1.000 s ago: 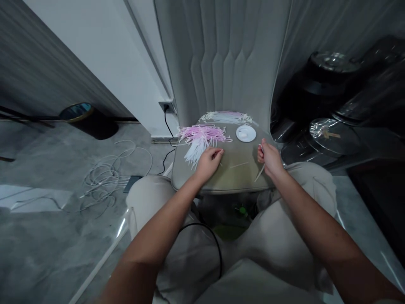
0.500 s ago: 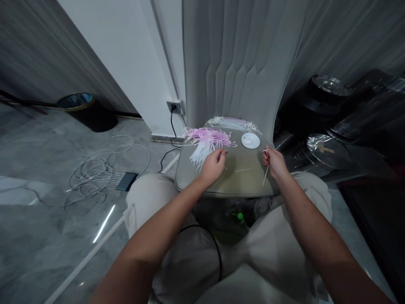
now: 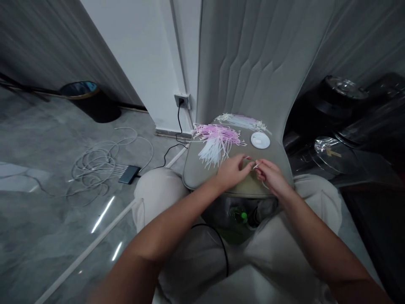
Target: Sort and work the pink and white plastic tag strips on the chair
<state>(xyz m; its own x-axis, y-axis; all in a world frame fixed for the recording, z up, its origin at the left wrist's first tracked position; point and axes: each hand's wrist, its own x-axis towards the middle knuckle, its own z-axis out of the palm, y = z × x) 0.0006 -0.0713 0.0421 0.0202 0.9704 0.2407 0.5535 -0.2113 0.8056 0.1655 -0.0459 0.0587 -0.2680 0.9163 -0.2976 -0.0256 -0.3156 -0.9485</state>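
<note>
**A:** Head view. Hands?

**B:** The left hand (image 3: 232, 171) and right hand (image 3: 274, 175) are together above the seat's front edge. Right fingertips (image 3: 260, 165) pinch one thin white strip (image 3: 255, 166). Whether the left holds anything, cannot tell.

**A:** Counts?

**B:** Two heaps of thin strips, too many to count: pink-and-white heap (image 3: 218, 141) at eleven o'clock, flatter heap (image 3: 242, 121) at twelve. One white round disc (image 3: 260, 140) at one.

**A:** Surface, room?

**B:** All on a grey upholstered chair seat (image 3: 198, 173) with pleated backrest (image 3: 253, 63). Polished grey floor (image 3: 41, 236). One cable coil (image 3: 95, 162) at nine, one black bin (image 3: 90, 103) at ten, one wall socket (image 3: 182, 100) at eleven, one black pot (image 3: 344, 90) at two.
</note>
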